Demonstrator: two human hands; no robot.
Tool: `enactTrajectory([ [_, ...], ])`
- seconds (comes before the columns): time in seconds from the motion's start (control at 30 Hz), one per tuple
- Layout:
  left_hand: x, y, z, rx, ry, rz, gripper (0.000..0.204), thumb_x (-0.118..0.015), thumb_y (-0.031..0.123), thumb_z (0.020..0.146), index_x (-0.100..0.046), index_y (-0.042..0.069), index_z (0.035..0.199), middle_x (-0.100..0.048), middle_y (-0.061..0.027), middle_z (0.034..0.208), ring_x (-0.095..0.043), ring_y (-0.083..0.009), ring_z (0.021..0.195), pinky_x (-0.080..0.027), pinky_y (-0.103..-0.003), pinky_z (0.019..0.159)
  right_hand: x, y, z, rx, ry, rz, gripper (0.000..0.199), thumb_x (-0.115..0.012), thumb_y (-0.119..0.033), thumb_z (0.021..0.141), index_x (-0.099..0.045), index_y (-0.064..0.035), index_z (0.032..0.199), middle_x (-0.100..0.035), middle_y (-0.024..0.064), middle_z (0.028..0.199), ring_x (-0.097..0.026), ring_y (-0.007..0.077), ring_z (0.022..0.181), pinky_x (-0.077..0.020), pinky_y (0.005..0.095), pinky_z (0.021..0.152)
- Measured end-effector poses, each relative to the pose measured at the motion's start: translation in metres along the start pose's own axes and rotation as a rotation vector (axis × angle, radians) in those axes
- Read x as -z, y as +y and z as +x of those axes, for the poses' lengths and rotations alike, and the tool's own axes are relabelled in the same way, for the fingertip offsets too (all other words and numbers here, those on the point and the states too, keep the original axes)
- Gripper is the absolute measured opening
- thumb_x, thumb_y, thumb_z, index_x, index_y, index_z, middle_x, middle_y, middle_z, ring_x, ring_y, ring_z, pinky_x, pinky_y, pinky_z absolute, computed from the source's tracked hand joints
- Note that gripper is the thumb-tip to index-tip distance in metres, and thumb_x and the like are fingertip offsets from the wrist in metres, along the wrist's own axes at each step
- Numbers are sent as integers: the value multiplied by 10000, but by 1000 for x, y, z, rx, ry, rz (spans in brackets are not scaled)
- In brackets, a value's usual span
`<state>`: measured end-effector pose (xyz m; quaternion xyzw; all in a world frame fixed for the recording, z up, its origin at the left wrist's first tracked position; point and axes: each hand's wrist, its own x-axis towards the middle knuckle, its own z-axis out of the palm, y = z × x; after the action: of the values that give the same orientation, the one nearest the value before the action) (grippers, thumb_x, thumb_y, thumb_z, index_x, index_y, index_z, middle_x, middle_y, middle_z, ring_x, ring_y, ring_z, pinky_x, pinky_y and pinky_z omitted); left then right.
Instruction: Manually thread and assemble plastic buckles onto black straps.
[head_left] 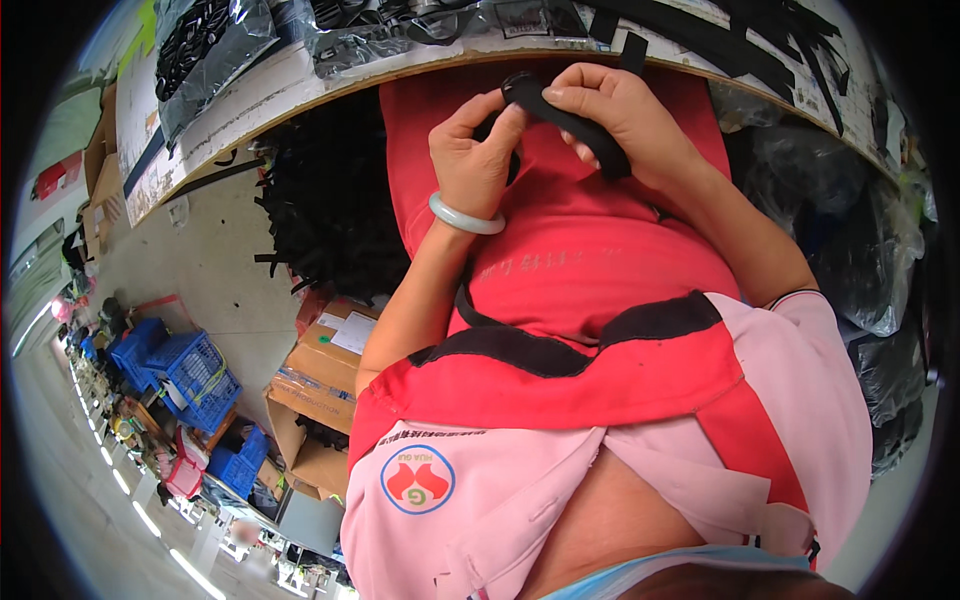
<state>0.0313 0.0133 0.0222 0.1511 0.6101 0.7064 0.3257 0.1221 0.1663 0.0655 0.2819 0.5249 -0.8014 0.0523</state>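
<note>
A black webbing strap is held up between my two hands, over the red apron on my lap. My left hand, with a pale bangle at its wrist, pinches one end of it, where a small dark piece shows that I cannot make out. From the other side my right hand grips the strap between thumb and fingers. Part of the strap hangs down below the right hand's fingers, and another loop drops behind the left hand's fingers. Both hands are just short of the table's front edge.
On the worktable ahead lie plastic bags of black parts and loose black straps. A heap of black straps hangs under the table at left. Cardboard boxes and blue crates stand farther left; dark plastic bags are at right.
</note>
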Motion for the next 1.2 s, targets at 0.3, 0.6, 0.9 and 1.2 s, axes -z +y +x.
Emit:
enactTrajectory([
  [0.3, 3, -9, 11, -608, 30, 464, 138, -661, -27, 811, -634, -64, 941, -600, -50, 766, -548, -103, 659, -429, -224, 575, -11, 11, 16, 123, 8, 178, 198, -597, -229, 926, -576, -32, 940, -627, 48, 740, -585, 72, 547, -473, 170, 479],
  [0.6, 24, 6, 7, 392, -138, -405, 256, -593, 171, 910, -621, -8, 1092, -610, -20, 777, -540, -93, 545, -344, -192, 354, 7, 16, 21, 42, -65, 19, 227, -636, -246, 906, -623, -49, 1019, -634, 11, 786, -579, 46, 649, -470, 182, 602],
  [0.9, 9, 8, 7, 226, 34, -289, 198, -711, 112, 825, -686, -28, 964, -621, -18, 675, -527, -67, 495, -365, -197, 420, -17, -5, -10, 668, 90, -264, 137, -630, -67, 887, -624, -20, 1015, -588, 7, 801, -538, 53, 613, -423, 178, 550],
  [1.2, 5, -5, -1, -174, 32, 45, 150, -694, 27, 828, -706, 1, 975, -619, 23, 754, -506, -25, 619, -366, -168, 516, -18, -1, -1, 190, 126, -315, 228, -659, -127, 871, -539, -27, 1036, -553, -25, 715, -529, 37, 536, -416, 170, 454],
])
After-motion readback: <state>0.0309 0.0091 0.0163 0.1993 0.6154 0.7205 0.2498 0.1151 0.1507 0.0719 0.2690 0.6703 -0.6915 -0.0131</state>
